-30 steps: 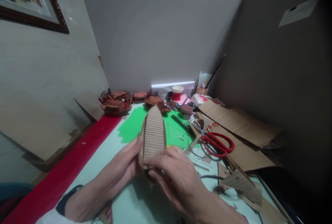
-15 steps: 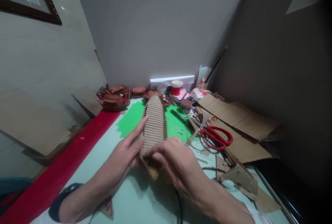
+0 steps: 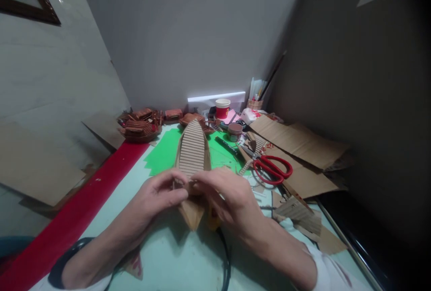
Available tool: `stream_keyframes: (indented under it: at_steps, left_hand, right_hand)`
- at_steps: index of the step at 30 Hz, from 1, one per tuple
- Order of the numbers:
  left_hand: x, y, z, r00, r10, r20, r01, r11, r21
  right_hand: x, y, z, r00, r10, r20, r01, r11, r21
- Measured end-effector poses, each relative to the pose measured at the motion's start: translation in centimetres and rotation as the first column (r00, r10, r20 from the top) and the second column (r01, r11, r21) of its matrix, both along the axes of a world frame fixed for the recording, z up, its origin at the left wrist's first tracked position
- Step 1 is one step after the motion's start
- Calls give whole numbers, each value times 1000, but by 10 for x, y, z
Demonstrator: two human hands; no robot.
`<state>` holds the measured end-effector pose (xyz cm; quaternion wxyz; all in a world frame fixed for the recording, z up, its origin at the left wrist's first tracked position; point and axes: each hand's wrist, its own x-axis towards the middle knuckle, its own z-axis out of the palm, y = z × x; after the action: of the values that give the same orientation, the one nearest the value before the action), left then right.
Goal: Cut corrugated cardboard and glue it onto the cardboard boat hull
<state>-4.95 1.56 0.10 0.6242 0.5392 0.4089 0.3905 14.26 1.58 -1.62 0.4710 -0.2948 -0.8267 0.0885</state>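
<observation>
A model boat [image 3: 192,154] of brown cardboard with a ribbed, corrugated deck points away from me in the middle of the table. My left hand [image 3: 156,199] is curled at the boat's left edge, thumb and forefinger bent over the near end of the deck. From the right, my right hand [image 3: 229,192] pinches the same end of the deck, its fingertips partly hidden. Below the hands the bare near tip of the hull shows. Partly covered by my right hand is a yellow object [image 3: 213,219] with a black cord.
Red-handled scissors [image 3: 272,169] and cardboard sheets [image 3: 299,145] lie to the right. Green paper [image 3: 163,152] is under the boat's far part. Brown model boats [image 3: 139,127], a red paper cup [image 3: 222,109] and a small jar [image 3: 235,132] stand at the back.
My left hand has drawn back from along the boat's side, and its fingers now bend over the deck's near end. The view has shifted slightly.
</observation>
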Motion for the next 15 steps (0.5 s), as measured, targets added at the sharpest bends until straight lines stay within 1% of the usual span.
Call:
stream_keyframes:
  at_steps: [2,4,6,8,9,10,11,12,13,14,15]
  left_hand:
    - [0,1,0,997,14,-80,-9,998,65]
    - [-1,2,-1,990,58,-130,-42,992,120]
    - [-3,3,-1,975,165,-149,-138,974,177]
    - [-7,7,-1,935,322,-147,-275,922,274]
    - [-10,9,-1,907,401,-132,-342,881,326]
    - [-13,11,-1,876,469,-107,-403,837,371]
    - [-17,14,-1,848,525,-73,-456,792,406]
    - [-19,17,-2,822,568,-35,-502,753,426]
    - [-22,19,-2,800,600,4,-541,719,437]
    - [-24,21,-2,783,620,39,-569,690,447]
    - [-25,23,-2,769,636,70,-592,665,456]
  right_hand:
    - [0,0,1,999,-31,-14,31,1000,-5]
    - [2,0,5,998,-45,-32,44,998,-45]
    - [6,1,12,992,-108,-72,101,990,-94]
    - [11,2,18,971,-230,-67,216,962,-167]
    - [13,2,19,955,-297,-9,289,935,-204]
    - [14,3,19,931,-350,105,365,901,-235]
    - [13,3,17,890,-375,259,437,866,-246]
    - [12,2,13,825,-376,421,498,837,-228]
    - [10,1,7,742,-355,568,542,817,-198]
    - [7,0,0,677,-333,656,557,815,-161]
    - [4,-1,-8,641,-329,693,557,821,-125]
